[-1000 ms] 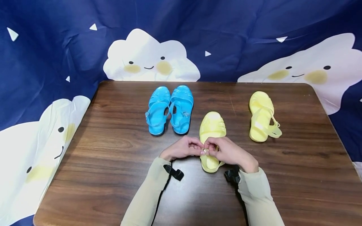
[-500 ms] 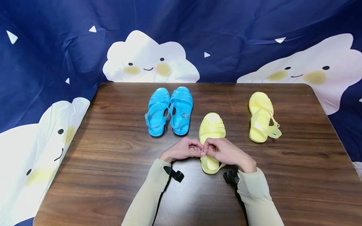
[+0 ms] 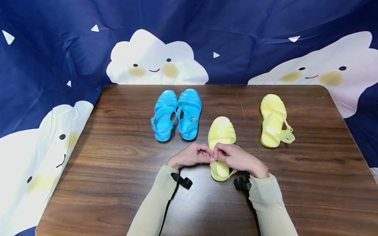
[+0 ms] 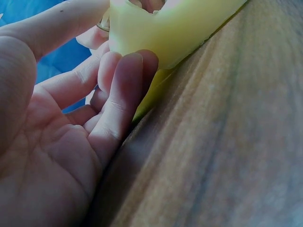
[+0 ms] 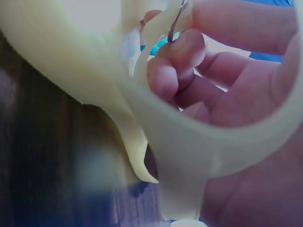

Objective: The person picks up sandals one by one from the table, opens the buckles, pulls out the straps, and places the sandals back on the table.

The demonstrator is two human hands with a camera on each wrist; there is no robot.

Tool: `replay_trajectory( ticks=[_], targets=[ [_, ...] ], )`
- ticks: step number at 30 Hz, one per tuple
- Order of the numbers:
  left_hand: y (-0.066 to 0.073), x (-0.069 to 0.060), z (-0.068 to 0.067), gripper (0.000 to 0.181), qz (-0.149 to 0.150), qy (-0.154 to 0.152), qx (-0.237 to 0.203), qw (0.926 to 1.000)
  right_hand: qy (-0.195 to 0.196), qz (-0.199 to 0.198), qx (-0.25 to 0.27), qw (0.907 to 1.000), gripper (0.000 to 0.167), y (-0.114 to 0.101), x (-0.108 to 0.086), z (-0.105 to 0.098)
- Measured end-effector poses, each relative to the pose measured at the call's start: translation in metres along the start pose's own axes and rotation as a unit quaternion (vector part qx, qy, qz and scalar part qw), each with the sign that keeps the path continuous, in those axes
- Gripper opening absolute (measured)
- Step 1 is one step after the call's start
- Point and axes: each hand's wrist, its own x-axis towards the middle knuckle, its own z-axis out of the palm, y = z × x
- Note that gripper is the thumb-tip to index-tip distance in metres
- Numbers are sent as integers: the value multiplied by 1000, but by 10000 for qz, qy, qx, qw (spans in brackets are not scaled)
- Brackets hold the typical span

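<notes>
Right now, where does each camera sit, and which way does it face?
Head: worn on the head, facing forward and down over the table; left fingers, right fingers and sleeves show.
Left wrist: worn there, facing the left palm and fingers holding the near yellow sandal.
Right wrist: worn there, looking past its strap at the right palm and fingers.
Both wrist views share that sandal and the table.
</notes>
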Motion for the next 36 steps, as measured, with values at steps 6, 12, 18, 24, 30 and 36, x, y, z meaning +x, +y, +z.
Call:
replay_trajectory(
  ticks=[6, 12, 18, 24, 30, 36],
  targets=[
    [1, 0, 1, 17, 46, 24, 99, 9999, -88, 20, 200, 9998, 10, 2, 0, -2],
    [2, -1, 1, 18, -23, 46, 51, 10000, -131, 59, 423, 9990, 10, 6, 2, -2],
    [2, -2, 1, 16, -18, 11, -18, 10000, -124, -216, 481, 9985, 7, 7, 0, -4],
    [1, -2, 1, 16, 31, -26, -42, 10000, 66, -456, 389, 9982, 7, 3, -4, -6],
    [1, -1, 0, 16, 14, -25, 162, 9999, 448, -501, 219, 9975, 7, -2, -2, -5],
    [2, -1, 0, 18, -40, -46, 200, 9998, 397, -384, 231, 9982, 7, 1, -2, -3]
  ],
)
